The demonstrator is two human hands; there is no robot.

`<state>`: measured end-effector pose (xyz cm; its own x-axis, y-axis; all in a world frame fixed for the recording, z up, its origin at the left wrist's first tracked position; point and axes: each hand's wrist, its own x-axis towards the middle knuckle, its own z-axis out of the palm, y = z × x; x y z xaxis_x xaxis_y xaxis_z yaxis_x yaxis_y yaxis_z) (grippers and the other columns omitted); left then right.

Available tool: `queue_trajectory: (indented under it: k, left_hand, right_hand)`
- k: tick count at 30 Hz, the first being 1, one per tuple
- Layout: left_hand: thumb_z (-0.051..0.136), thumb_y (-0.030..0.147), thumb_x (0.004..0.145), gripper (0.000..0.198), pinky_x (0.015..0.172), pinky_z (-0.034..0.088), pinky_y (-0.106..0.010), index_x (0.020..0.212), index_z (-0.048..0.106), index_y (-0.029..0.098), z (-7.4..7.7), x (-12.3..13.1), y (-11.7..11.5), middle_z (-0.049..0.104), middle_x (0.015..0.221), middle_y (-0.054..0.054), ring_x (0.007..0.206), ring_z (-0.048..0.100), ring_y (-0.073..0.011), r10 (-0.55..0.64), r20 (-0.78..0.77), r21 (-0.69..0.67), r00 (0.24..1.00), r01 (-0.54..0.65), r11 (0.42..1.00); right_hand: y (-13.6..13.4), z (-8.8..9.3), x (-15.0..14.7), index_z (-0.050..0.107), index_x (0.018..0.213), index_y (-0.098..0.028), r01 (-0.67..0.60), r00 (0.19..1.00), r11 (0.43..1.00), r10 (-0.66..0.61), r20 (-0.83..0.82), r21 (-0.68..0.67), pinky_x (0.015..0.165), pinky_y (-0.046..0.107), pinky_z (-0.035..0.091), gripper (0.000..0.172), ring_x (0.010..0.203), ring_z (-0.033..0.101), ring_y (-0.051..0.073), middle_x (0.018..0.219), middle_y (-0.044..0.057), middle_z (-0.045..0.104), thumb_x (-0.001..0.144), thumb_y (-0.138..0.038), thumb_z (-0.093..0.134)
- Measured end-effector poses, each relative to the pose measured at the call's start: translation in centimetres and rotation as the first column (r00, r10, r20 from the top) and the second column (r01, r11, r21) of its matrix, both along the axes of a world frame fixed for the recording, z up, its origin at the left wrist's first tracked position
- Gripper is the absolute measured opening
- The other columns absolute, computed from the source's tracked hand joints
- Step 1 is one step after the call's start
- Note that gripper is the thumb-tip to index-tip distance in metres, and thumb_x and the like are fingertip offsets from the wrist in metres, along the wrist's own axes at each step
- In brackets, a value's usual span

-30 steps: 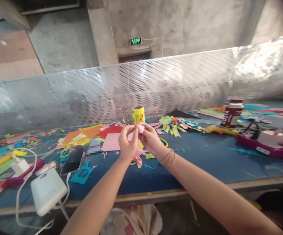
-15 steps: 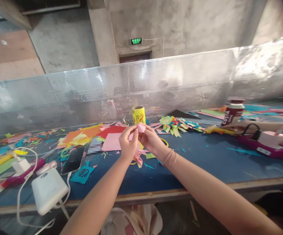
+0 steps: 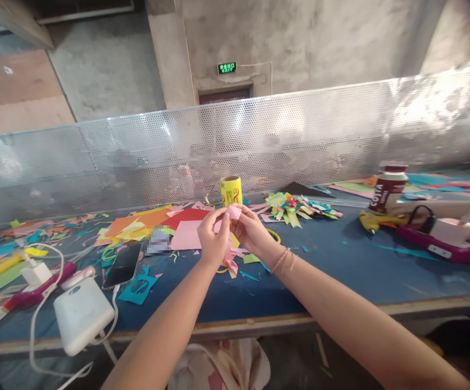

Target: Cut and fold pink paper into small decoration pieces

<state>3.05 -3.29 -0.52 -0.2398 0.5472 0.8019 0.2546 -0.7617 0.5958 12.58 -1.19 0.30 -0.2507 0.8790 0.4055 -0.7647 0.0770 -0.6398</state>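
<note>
My left hand (image 3: 212, 236) and my right hand (image 3: 250, 230) meet above the blue table (image 3: 340, 260), fingers pinched together on a small pink paper piece (image 3: 233, 212). Pink paper strips (image 3: 231, 261) hang below my hands. A yellow roll (image 3: 230, 190) stands upright just behind them. Sheets of pink, red and orange paper (image 3: 165, 223) lie to the left of my hands.
A phone (image 3: 121, 264), a white power bank (image 3: 83, 316) with cables and a charger sit at the left. A paper flower pile (image 3: 291, 207), a brown bottle (image 3: 387, 188), a yellow tool (image 3: 375, 221) and a purple device (image 3: 442, 241) lie right, near another person's arm (image 3: 442, 208). A perforated metal screen (image 3: 235, 146) backs the table.
My hands stay nearly still on the pink piece. At the right, another person's arm has come in along the table and the yellow tool has shifted.
</note>
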Motion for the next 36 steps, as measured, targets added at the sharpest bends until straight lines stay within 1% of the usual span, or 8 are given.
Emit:
queue_trajectory:
  k: [5,8,12,21,26,29,33,36]
  left_hand:
    - [0.052,0.03,0.08,0.019,0.08,0.051,-0.035,0.091,0.062,0.018,-0.1,-0.06,0.07,0.066,0.091,-0.008,0.087,0.063,-0.0178,-0.015,0.009,0.004,1.0,0.015,1.0]
    - [0.051,0.03,0.081,0.019,0.08,0.051,-0.036,0.091,0.062,0.018,-0.17,-0.16,0.08,0.066,0.092,-0.008,0.087,0.062,-0.0182,0.023,-0.029,0.031,0.999,-0.022,0.999]
    - [0.05,0.029,0.08,0.019,0.084,0.049,-0.038,0.089,0.063,0.018,-0.16,-0.24,0.07,0.066,0.093,-0.008,0.091,0.061,-0.0189,0.094,-0.087,0.096,0.992,-0.086,0.992]
    - [0.05,0.026,0.081,0.018,0.084,0.049,-0.036,0.09,0.063,0.017,-0.14,-0.07,-0.05,0.067,0.094,-0.008,0.09,0.061,-0.0182,0.12,-0.128,0.096,0.984,-0.108,0.989]
    - [0.051,0.027,0.081,0.018,0.085,0.048,-0.037,0.089,0.063,0.017,-0.09,0.02,0.04,0.066,0.095,-0.009,0.093,0.061,-0.0188,0.104,-0.117,0.081,0.988,-0.095,0.992]
    - [0.052,0.029,0.08,0.018,0.083,0.049,-0.037,0.09,0.062,0.017,-0.11,0.07,0.09,0.066,0.094,-0.009,0.092,0.061,-0.0187,0.069,-0.08,0.056,0.994,-0.065,0.996]
    - [0.051,0.029,0.081,0.021,0.079,0.051,-0.034,0.096,0.06,0.017,-0.07,0.04,0.15,0.066,0.094,-0.009,0.087,0.063,-0.0175,0.003,-0.022,-0.006,1.0,-0.003,1.0]
    - [0.051,0.029,0.081,0.022,0.082,0.05,-0.034,0.096,0.062,0.018,0.04,-0.05,0.14,0.066,0.097,-0.009,0.09,0.062,-0.0177,0.033,-0.059,-0.009,0.998,-0.034,0.999]
  right_hand:
    - [0.14,-0.07,0.08,0.062,0.077,-0.02,-0.004,1.0,1.0,0.004,0.005,-0.004,0.064,0.016,0.048,0.015,0.065,0.059,0.006,0.074,-0.003,0.065,0.064,-0.014,0.068]
    - [0.27,-0.15,0.12,0.062,0.077,-0.02,-0.005,1.0,1.0,0.005,0.014,-0.01,0.066,0.018,0.049,0.012,0.066,0.059,0.007,0.075,-0.003,0.065,0.067,-0.016,0.067]
    - [0.32,-0.2,0.13,0.062,0.077,-0.02,0.001,1.0,1.0,-0.001,0.008,-0.016,0.065,0.019,0.049,0.014,0.065,0.059,0.007,0.071,-0.003,0.065,0.065,-0.015,0.068]
    - [-0.05,0.03,0.05,0.064,0.074,-0.018,0.074,0.997,0.997,-0.073,0.024,-0.033,0.061,0.017,0.048,0.017,0.062,0.058,0.006,0.071,-0.003,0.065,0.059,-0.012,0.071]
    - [-0.23,0.08,-0.11,0.064,0.073,-0.017,0.133,0.991,0.991,-0.132,0.021,-0.03,0.062,0.016,0.048,0.019,0.063,0.059,0.006,0.071,-0.002,0.065,0.057,-0.013,0.072]
    - [-0.26,0.16,-0.21,0.064,0.073,-0.017,0.14,0.99,0.99,-0.139,0.022,-0.033,0.064,0.017,0.048,0.018,0.066,0.059,0.007,0.072,-0.002,0.065,0.057,-0.013,0.072]
    - [-0.05,0.12,-0.18,0.064,0.072,-0.017,0.111,0.994,0.992,-0.111,0.011,-0.056,0.061,0.014,0.048,0.018,0.062,0.058,0.005,0.069,-0.003,0.064,0.058,-0.012,0.073]
    - [0.22,-0.01,-0.02,0.064,0.073,-0.017,0.063,0.998,0.995,-0.063,0.003,-0.08,0.06,0.013,0.048,0.018,0.062,0.058,0.005,0.069,-0.004,0.064,0.059,-0.012,0.072]
